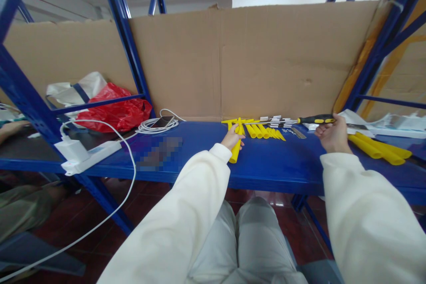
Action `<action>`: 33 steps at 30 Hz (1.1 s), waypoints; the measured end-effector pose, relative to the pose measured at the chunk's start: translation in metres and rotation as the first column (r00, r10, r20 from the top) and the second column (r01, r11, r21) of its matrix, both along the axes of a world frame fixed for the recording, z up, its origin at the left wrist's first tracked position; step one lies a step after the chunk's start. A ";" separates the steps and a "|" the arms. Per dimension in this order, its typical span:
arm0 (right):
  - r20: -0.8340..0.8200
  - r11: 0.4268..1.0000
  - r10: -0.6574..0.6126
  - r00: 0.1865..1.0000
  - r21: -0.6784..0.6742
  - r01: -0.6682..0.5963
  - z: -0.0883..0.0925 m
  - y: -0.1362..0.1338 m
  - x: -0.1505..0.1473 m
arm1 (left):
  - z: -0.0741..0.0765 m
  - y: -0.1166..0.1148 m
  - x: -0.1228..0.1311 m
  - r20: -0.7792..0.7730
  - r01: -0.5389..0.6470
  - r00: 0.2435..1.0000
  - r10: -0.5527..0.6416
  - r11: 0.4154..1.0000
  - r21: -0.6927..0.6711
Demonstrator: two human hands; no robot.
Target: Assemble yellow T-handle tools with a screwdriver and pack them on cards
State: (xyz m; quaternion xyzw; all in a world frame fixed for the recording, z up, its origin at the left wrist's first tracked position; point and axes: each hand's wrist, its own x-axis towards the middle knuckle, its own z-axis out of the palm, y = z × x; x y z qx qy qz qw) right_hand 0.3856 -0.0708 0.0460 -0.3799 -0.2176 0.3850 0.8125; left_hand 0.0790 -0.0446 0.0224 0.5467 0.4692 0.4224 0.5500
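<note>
My left hand [232, 138] is closed around a yellow T-shaped tube [235, 154], its thick end resting at the blue bench top. In my right hand [333, 135] is a long screwdriver [314, 119] with a black and yellow handle, held level. Its thin shaft reaches left to the top of the yellow piece; whether the tip sits in it is too small to tell. Several yellow tubes [258, 131] and small yellow pointed pieces [275, 134] lie between my hands. Beside my right wrist are larger yellow tubes [379, 148].
A power strip [96, 155] with a white charger [71, 148] and looping cable stands at the left. Behind it are a red plastic bag [115, 106] and a coiled white cable [156, 125]. Cardboard [266, 62] walls the back; blue posts [124, 40] frame the bench. Another person's hand [13, 129] shows far left.
</note>
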 end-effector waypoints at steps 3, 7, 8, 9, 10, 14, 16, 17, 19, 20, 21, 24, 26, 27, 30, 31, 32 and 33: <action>-0.014 0.999 0.034 0.999 -0.026 -0.034 0.002 -0.004 -0.003 | 0.001 -0.002 0.000 -0.004 -0.001 1.000 0.001 1.000 -0.001; -0.051 1.000 -0.003 0.999 -0.016 0.002 0.006 -0.009 -0.008 | 0.003 -0.004 -0.001 -0.003 -0.004 1.000 0.004 1.000 -0.007; -0.070 1.000 -0.020 0.997 -0.011 0.019 0.007 -0.010 -0.010 | 0.003 -0.004 -0.001 0.000 -0.006 1.000 0.006 1.000 -0.007; -0.088 1.000 -0.028 0.996 -0.005 0.027 0.007 -0.011 -0.011 | 0.003 -0.004 -0.001 0.002 -0.006 1.000 0.007 1.000 -0.007; -0.102 1.000 -0.028 0.994 0.002 0.028 0.008 -0.012 -0.013 | 0.003 -0.004 0.000 0.005 -0.006 1.000 0.006 1.000 -0.008; -0.099 1.000 -0.008 0.995 0.001 0.008 0.008 -0.012 -0.013 | 0.003 -0.004 -0.001 0.013 -0.006 1.000 0.007 1.000 -0.008; -0.052 1.000 -0.003 0.999 -0.006 0.002 0.006 -0.009 -0.010 | 0.003 -0.003 -0.001 0.019 -0.007 1.000 0.007 1.000 -0.004; -0.021 1.000 0.004 1.000 -0.004 -0.004 0.005 -0.008 -0.008 | 0.002 -0.003 -0.002 0.020 -0.005 1.000 0.005 1.000 -0.002; 0.028 1.000 0.005 1.000 0.009 -0.005 0.002 -0.004 -0.004 | 0.002 -0.003 -0.002 0.018 -0.003 1.000 0.003 1.000 0.001; 0.040 1.000 0.003 0.999 0.012 -0.004 0.001 -0.003 -0.003 | 0.002 -0.003 -0.003 0.016 -0.002 1.000 0.002 1.000 0.003; 0.042 1.000 0.001 0.999 0.012 -0.002 0.001 -0.003 -0.002 | 0.002 -0.003 -0.003 0.012 -0.002 1.000 0.002 1.000 0.004; 0.016 1.000 -0.007 1.000 0.005 0.007 0.002 -0.004 -0.005 | 0.003 -0.004 -0.002 0.008 -0.003 1.000 0.003 1.000 0.004; -0.011 1.000 -0.009 1.000 -0.015 0.008 0.004 -0.006 -0.008 | 0.004 -0.005 -0.002 0.008 -0.006 1.000 0.006 1.000 -0.001; -0.022 1.000 -0.008 1.000 -0.027 0.008 0.005 -0.008 -0.010 | 0.004 -0.005 -0.001 0.008 -0.007 1.000 0.007 1.000 -0.004; -0.011 1.000 0.015 1.000 -0.021 -0.015 0.006 -0.009 -0.011 | 0.004 -0.005 -0.001 0.008 -0.007 1.000 0.007 1.000 -0.007; -0.002 1.000 0.025 1.000 -0.005 -0.025 0.006 -0.009 -0.010 | 0.004 -0.005 -0.001 0.008 -0.006 1.000 0.006 1.000 -0.006; 0.002 0.999 0.033 0.999 0.012 -0.033 0.005 -0.009 -0.010 | 0.004 -0.005 -0.001 0.008 -0.005 1.000 0.005 1.000 -0.005; -0.004 0.999 0.038 0.999 0.027 -0.038 0.004 -0.008 -0.008 | 0.004 -0.005 -0.001 0.009 -0.006 1.000 0.006 1.000 -0.005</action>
